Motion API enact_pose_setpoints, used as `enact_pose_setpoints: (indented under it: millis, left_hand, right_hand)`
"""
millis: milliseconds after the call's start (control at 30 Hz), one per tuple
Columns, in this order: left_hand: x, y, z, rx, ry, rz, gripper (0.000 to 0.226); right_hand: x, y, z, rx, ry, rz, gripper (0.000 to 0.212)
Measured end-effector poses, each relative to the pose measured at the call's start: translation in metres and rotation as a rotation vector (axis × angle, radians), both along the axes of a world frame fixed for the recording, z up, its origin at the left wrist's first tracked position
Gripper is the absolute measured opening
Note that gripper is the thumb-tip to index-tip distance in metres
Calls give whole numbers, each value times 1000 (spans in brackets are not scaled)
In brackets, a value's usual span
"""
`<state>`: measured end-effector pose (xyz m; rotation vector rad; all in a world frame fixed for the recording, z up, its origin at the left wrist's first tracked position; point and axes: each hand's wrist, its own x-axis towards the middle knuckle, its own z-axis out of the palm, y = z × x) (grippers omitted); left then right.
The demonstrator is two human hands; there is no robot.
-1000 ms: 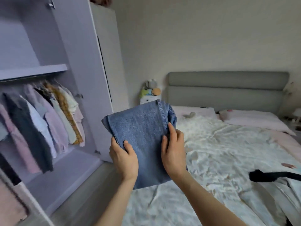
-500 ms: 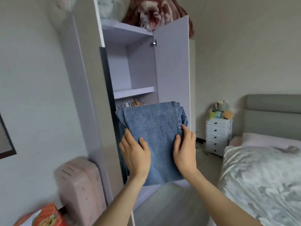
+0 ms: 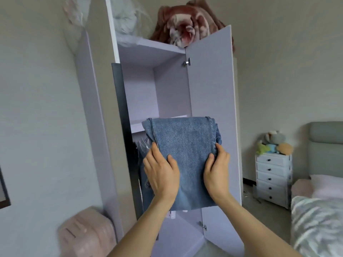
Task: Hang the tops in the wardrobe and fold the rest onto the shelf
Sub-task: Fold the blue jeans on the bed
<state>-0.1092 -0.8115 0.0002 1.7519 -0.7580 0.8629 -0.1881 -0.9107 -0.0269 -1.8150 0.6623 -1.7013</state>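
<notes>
Folded blue denim jeans (image 3: 185, 160) go up in front of the open pale lilac wardrobe (image 3: 167, 86), top edge level with its bare inner shelf (image 3: 137, 123). Left hand (image 3: 161, 175) and right hand (image 3: 217, 173) each clamp a side, thumbs on the front, fingers hidden behind. Best now: keep the bundle flat and slide it in square so the folds hold

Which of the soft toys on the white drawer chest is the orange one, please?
The round orange toy at the right end of the drawer chest; the grey one sits higher, the green one left.
</notes>
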Motion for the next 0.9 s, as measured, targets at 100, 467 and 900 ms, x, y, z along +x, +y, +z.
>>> enact_pose_setpoints:
  millis: [100,467,900]
  left_hand:
    - [31,-61,8,-46,25,-26,54]
    - [130,-255,54,-80,74,-56,56]
    - [309,-390,109,-136,-98,62,57]
  right_hand:
    - [27,-60,16,-47,23,-10,40]
    - [123,-250,67,-91,45,-15,42]
    - [302,-389,123,-236,-74,24,42]
